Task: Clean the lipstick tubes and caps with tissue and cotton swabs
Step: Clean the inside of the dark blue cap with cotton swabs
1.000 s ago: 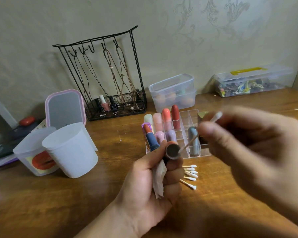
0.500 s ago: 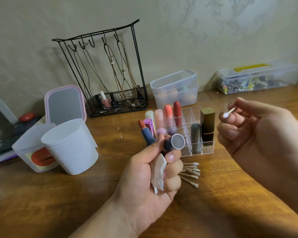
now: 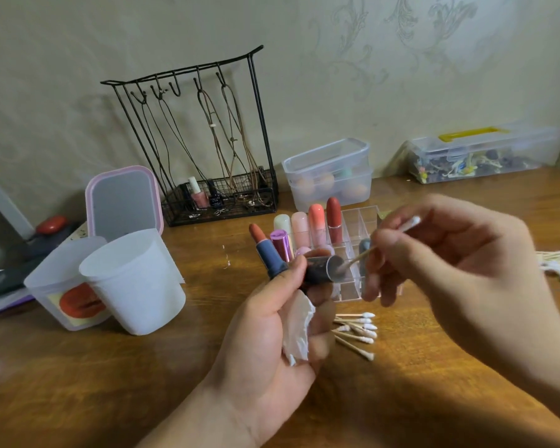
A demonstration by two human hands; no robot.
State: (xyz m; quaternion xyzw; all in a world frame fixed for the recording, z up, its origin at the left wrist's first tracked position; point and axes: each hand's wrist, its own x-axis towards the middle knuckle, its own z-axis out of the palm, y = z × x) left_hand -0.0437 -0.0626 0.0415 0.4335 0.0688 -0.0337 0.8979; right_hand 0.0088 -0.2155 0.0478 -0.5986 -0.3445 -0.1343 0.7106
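Swab tip inside a dark lipstick cap, over the wooden tabletop (image 3: 110,389)

Right hand (image 3: 459,279), blurred, pinches one cotton swab (image 3: 382,244); left hand (image 3: 272,334) grips the cap (image 3: 324,270) plus crumpled tissue (image 3: 296,331). Organizer (image 3: 356,221) partly hidden; about six loose swabs (image 3: 356,331) lie beside it.

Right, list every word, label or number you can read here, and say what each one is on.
None can be read.
Dark nail polish bottle in the wire rack: pale print, too small and blurred.
Lipstick cap in the left hand: faint marks, unreadable.
Red lips sticker on the plastic cup: a picture, no words.
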